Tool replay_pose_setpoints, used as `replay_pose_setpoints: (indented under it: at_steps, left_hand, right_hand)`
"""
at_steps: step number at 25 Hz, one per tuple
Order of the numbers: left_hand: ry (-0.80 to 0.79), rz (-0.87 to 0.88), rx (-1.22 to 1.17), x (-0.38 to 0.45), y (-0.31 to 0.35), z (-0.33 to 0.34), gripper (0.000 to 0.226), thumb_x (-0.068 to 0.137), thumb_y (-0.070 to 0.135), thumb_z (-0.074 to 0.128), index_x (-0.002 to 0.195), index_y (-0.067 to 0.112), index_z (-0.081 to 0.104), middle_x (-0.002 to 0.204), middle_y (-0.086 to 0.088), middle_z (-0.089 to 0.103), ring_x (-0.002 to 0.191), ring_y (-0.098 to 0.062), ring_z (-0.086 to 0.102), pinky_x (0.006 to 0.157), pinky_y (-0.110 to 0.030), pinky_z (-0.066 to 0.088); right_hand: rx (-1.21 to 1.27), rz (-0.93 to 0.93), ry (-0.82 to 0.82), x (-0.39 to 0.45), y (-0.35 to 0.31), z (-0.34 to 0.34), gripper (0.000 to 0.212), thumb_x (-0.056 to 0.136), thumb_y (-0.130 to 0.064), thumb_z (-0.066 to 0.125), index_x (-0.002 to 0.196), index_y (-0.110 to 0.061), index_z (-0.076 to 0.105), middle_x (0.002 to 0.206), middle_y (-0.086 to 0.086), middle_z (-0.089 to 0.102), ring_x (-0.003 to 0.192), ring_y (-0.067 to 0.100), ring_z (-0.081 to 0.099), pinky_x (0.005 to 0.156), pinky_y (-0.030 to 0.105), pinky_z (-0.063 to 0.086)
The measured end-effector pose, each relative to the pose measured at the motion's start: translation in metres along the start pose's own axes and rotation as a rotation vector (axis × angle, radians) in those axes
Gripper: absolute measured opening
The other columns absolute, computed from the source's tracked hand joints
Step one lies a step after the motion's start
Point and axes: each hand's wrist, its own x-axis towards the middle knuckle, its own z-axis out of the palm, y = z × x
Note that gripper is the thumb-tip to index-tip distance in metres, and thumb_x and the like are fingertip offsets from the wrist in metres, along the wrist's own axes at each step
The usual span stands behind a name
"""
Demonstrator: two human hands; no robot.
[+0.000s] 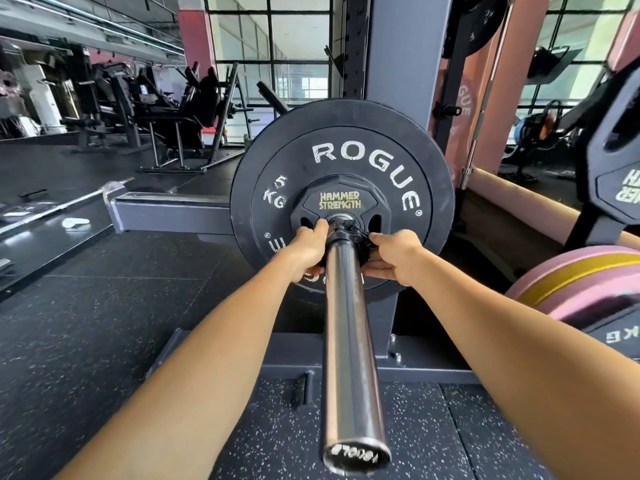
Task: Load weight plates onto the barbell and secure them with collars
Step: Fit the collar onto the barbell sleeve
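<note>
The steel barbell sleeve [349, 341] points straight toward me, its end cap near the bottom. A black Rogue 5 kg bumper plate [346, 147] sits far up the sleeve. In front of it is a small black Hammer Strength plate [341, 199]. A black collar [348, 232] wraps the sleeve right against the small plate. My left hand [308, 249] grips the collar's left side, fingers curled round it. My right hand [394, 256] grips its right side, pinching the clamp part. Most of the collar is hidden by my fingers.
A grey rack upright [405, 64] and its base beam [173, 211] stand behind the plates. Pink and yellow plates [581, 282] lie stacked at the right, with a black plate [616, 174] on a stand above. Gym machines [166, 109] fill the back left. The floor is black speckled rubber.
</note>
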Motion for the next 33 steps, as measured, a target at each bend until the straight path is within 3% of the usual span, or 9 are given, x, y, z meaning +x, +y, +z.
replay_pose_setpoints:
  at_steps: [2,5,12,17,20,23,25,30,33]
  left_hand:
    - [0.024,0.028,0.009,0.020,0.000,0.002,0.064,0.102,0.054,0.023,0.139,0.005,0.044,0.126,-0.014,0.057,0.108,-0.029,0.057,0.093,-0.037,0.052]
    - [0.071,0.049,0.046,0.037,0.001,0.003,0.047,0.107,0.041,0.021,0.110,0.006,0.052,0.084,-0.007,0.053,0.068,-0.018,0.050,0.049,-0.020,0.048]
    - [0.097,0.064,0.127,0.041,0.003,0.005,0.041,0.107,0.027,0.019,0.100,0.003,0.051,0.072,-0.006,0.044,0.059,-0.017,0.043,0.027,-0.014,0.029]
    - [0.080,0.059,0.088,0.038,0.006,0.007,0.041,0.106,0.023,0.019,0.083,0.007,0.049,0.074,-0.009,0.046,0.059,-0.019,0.044,0.031,-0.018,0.034]
    - [0.072,0.053,0.050,0.035,0.007,0.010,0.035,0.105,0.012,0.021,0.109,0.000,0.053,0.096,-0.014,0.045,0.076,-0.026,0.049,0.047,-0.029,0.039]
    - [0.069,0.028,-0.011,0.037,0.007,0.011,0.035,0.106,0.014,0.020,0.113,0.002,0.051,0.083,-0.013,0.047,0.066,-0.024,0.046,0.049,-0.030,0.035]
    - [0.084,0.005,-0.031,0.037,0.008,0.011,0.038,0.106,0.021,0.020,0.109,-0.001,0.051,0.069,-0.011,0.045,0.053,-0.022,0.042,0.048,-0.027,0.034]
    - [0.080,-0.040,-0.058,0.043,0.009,0.012,0.046,0.103,0.026,0.023,0.124,-0.001,0.054,0.074,-0.010,0.050,0.055,-0.022,0.046,0.044,-0.022,0.040]
    - [0.063,-0.031,-0.024,0.043,0.008,0.011,0.043,0.103,0.025,0.022,0.119,0.002,0.054,0.079,-0.010,0.052,0.058,-0.023,0.047,0.047,-0.024,0.042]
  right_hand:
    - [0.012,-0.022,0.033,0.017,-0.004,0.003,0.018,0.099,-0.015,0.057,0.086,-0.003,0.057,0.072,0.014,0.067,0.056,0.026,0.066,0.051,0.036,0.059]
    - [-0.011,-0.031,0.067,0.038,-0.008,0.007,0.017,0.097,-0.014,0.060,0.086,-0.001,0.058,0.080,0.017,0.068,0.053,0.026,0.067,0.050,0.037,0.060]
    - [-0.224,-0.114,0.073,0.047,-0.013,0.005,0.020,0.098,-0.013,0.056,0.094,0.006,0.062,0.075,0.015,0.069,0.060,0.028,0.069,0.062,0.036,0.062]
    - [-0.711,-0.382,0.178,0.030,-0.038,0.001,0.023,0.087,-0.011,0.048,0.073,0.001,0.062,0.067,0.017,0.069,0.059,0.032,0.069,0.066,0.039,0.060]
    - [-0.919,-0.536,0.225,0.017,-0.055,0.014,0.035,0.091,-0.020,0.052,0.059,-0.008,0.042,0.060,0.008,0.051,0.063,0.031,0.053,0.051,0.028,0.039]
    - [-0.881,-0.614,0.155,0.025,-0.059,0.015,0.053,0.099,-0.043,0.042,0.059,-0.008,0.042,0.064,0.011,0.054,0.066,0.034,0.059,0.063,0.034,0.050]
    - [-0.885,-0.654,0.127,0.029,-0.058,0.009,0.050,0.099,-0.037,0.039,0.060,-0.006,0.045,0.066,0.014,0.058,0.069,0.036,0.062,0.068,0.037,0.053]
    - [-1.520,-0.888,0.196,0.007,-0.053,0.035,0.029,0.099,-0.023,0.037,0.088,-0.013,0.061,0.091,0.010,0.061,0.081,0.031,0.053,0.066,0.033,0.034]
    - [-1.607,-0.899,0.141,0.000,-0.056,0.042,0.023,0.100,-0.023,0.036,0.086,-0.019,0.054,0.091,0.003,0.058,0.079,0.027,0.048,0.067,0.033,0.034]
